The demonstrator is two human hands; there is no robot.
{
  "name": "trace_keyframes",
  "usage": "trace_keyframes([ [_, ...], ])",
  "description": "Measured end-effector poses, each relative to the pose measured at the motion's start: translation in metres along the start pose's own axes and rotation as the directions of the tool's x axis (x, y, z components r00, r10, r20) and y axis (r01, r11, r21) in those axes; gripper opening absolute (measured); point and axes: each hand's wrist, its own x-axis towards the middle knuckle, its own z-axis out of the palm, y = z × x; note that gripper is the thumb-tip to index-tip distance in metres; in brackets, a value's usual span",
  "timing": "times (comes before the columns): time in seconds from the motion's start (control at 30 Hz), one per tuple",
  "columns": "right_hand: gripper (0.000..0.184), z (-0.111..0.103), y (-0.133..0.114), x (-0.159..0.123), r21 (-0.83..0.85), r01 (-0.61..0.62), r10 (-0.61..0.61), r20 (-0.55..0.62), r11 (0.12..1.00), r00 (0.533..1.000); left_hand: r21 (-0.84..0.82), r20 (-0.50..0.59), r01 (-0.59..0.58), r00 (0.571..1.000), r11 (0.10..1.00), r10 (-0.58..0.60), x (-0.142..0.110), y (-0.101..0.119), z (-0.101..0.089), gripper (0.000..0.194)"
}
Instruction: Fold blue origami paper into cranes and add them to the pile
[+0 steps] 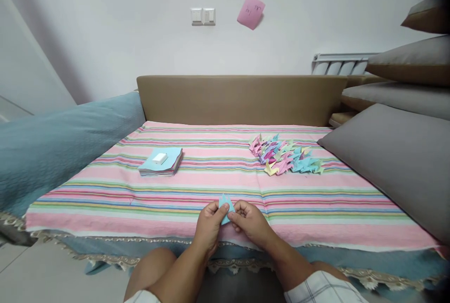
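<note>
A small piece of folded light-blue paper (225, 202), with two narrow points at its top, is held between both hands just above the front of the striped cloth. My left hand (211, 221) pinches its left side, the thumb lying across the front. On the right edge, my right hand (249, 218) grips it between thumb and curled fingers. Beyond the right hand lies a pile of folded paper cranes (286, 155) in pink, blue, purple, green and yellow. To the far left sits a stack of square paper (172, 165), light blue on top.
A small white block (160, 158) rests on the paper stack. The striped cloth (218, 153) covers the seat, with a brown backrest (242, 99) behind. Grey cushions (386, 162) rise at the right, and a blue covered armrest (70, 139) borders the left.
</note>
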Motion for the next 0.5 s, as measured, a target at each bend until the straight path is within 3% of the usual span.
trace_keyframes([
  [0.23, 0.041, -0.002, -0.001, -0.003, 0.029, -0.024, 0.024, -0.016, 0.999, 1.0, -0.044, 0.055, 0.23, 0.972, 0.972, -0.228, -0.006, 0.01, 0.004, 0.034],
  [0.37, 0.039, -0.006, -0.001, -0.004, 0.049, 0.015, -0.016, 0.028, 0.999, 0.999, -0.094, 0.046, 0.27, 0.963, 0.958, -0.267, -0.008, 0.013, 0.004, 0.032],
  [0.5, 0.034, -0.009, -0.003, -0.002, 0.131, 0.118, -0.111, -0.057, 0.984, 0.992, -0.11, 0.107, 0.307, 0.949, 0.945, -0.296, -0.008, 0.014, 0.003, 0.031],
])
